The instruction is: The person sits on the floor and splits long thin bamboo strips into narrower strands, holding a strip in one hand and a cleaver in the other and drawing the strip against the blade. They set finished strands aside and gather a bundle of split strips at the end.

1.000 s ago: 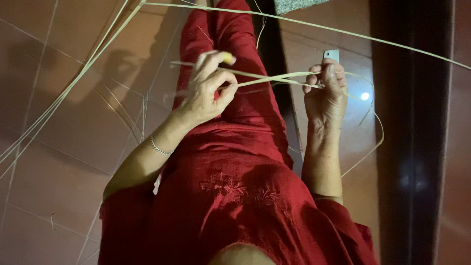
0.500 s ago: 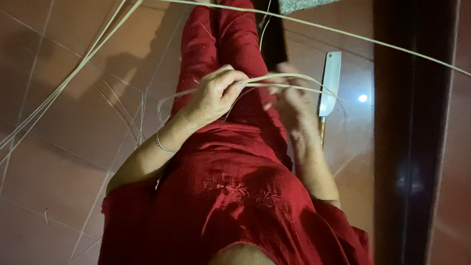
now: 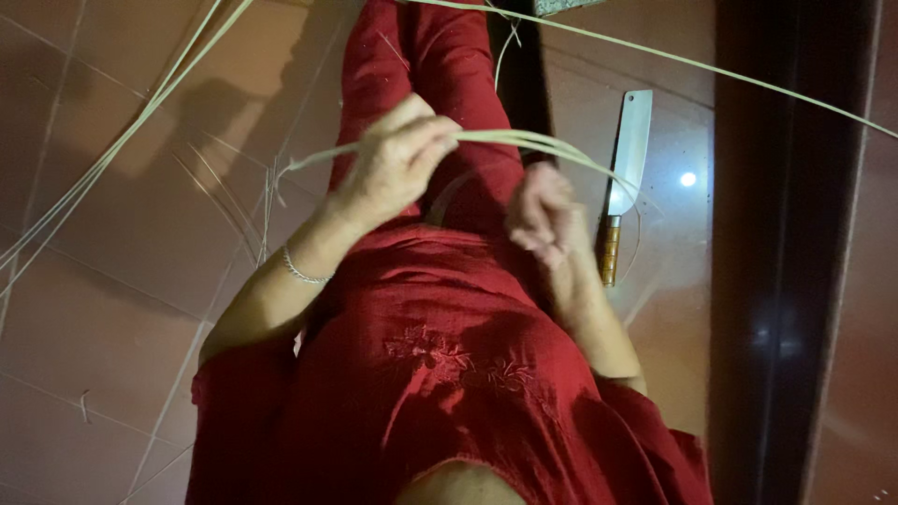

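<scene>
We are sitting on the tiled floor [image 3: 122, 309] with our legs stretched out ahead, and nearest to us the red embroidered dress [image 3: 440, 374] is filling the lower frame, its lap serving as the work surface beneath the hands. Just above the lap, our left hand [image 3: 393, 164] is pinching a bundle of pale green strips [image 3: 524, 142] between thumb and curled fingers, lifting them clear of the cloth, seemingly so that the long ends are hanging free rather than tangling. A thin silver bracelet [image 3: 304, 271] is circling that wrist. To the right of it and slightly lower, our right hand [image 3: 543, 215] is hovering beneath the arching strips with its fingers loosely curled; motion blur is smearing it, so we cannot tell whether it is gripping a strand or only brushing it. Just beyond the right hand, a cleaver [image 3: 625, 178] with a wooden handle is lying flat on the floor, blade pointing away, probably parked within easy reach yet apart from our legs. Farther off, long loose strips [image 3: 112, 150] are trailing across the tiles to the left of the left hand, running out of frame. A dark vertical band on the far right is too dim to identify.
</scene>
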